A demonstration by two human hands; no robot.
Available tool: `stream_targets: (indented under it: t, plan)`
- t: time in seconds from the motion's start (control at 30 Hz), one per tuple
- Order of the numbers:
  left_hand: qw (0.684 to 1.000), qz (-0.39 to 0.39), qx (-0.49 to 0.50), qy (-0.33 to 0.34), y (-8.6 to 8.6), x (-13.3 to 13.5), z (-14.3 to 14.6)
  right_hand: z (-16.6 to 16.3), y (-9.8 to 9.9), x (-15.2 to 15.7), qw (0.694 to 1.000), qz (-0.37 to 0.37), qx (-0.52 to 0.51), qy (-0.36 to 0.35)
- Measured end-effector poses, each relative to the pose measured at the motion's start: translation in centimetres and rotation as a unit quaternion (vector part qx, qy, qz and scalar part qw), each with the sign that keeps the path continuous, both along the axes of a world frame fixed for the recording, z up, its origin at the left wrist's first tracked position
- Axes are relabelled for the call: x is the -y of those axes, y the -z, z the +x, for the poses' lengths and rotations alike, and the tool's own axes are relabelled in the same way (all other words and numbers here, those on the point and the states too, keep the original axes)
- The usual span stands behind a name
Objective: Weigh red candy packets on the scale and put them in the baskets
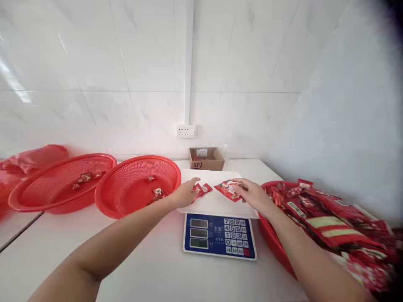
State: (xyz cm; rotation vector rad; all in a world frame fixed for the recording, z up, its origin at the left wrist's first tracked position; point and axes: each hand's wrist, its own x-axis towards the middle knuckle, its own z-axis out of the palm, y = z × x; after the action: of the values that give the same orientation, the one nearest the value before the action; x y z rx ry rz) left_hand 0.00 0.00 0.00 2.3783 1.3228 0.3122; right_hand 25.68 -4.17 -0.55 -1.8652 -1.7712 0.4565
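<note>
My left hand [185, 193] is over the left part of the scale's white weighing tray [217, 206], its fingers closed on a small red packet [197, 191]. Another small red packet [206, 188] lies right beside that one. My right hand [252, 194] pinches the right edge of a larger red printed packet [227, 190] over the tray. Below the tray is the scale's blue panel [217, 235], with keys and three display windows. What the small packets contain cannot be seen.
Two red plastic baskets [124, 188] stand to the left, with a few small packets inside. At the right, a red basket [273, 235] is heaped with red packets [333, 226]. A cardboard box [206, 164] sits by the wall under a socket [186, 131].
</note>
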Motion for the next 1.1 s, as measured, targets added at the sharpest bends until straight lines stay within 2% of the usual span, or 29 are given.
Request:
stream_targets:
  t: [0.27, 0.33, 0.5, 0.77, 0.83, 0.97, 1.1]
  plan:
    - [0.998, 0.044, -0.033, 0.029, -0.5, 1.3, 1.2, 1.3, -0.3, 0.2, 0.992, 0.010, 0.093, 0.087]
    - [0.998, 0.042, -0.038, 0.034, -0.4, 1.4, 1.2, 1.2, -0.1, 0.2, 0.992, 0.001, 0.107, 0.070]
    - [0.998, 0.032, -0.032, 0.036, 0.2, 1.4, 1.4, -0.4, 0.5, 0.4, 0.995, -0.006, 0.097, -0.028]
    - [0.997, 0.050, -0.029, 0.053, 0.4, 2.1, 1.8, -1.5, 0.0, 1.1, 0.992, -0.012, 0.035, -0.121]
    - [0.995, 0.064, -0.039, 0.058, 0.2, 2.1, 1.7, -1.2, -0.2, 1.1, 0.992, -0.001, 0.036, -0.121]
    - [0.992, 0.097, -0.060, 0.049, 0.2, 1.3, 1.2, -0.5, 0.0, 0.7, 0.994, 0.030, 0.085, -0.058]
    - [0.990, 0.113, -0.073, 0.045, 0.6, 0.3, 0.7, 0.0, 0.8, 0.3, 0.995, 0.005, 0.092, -0.047]
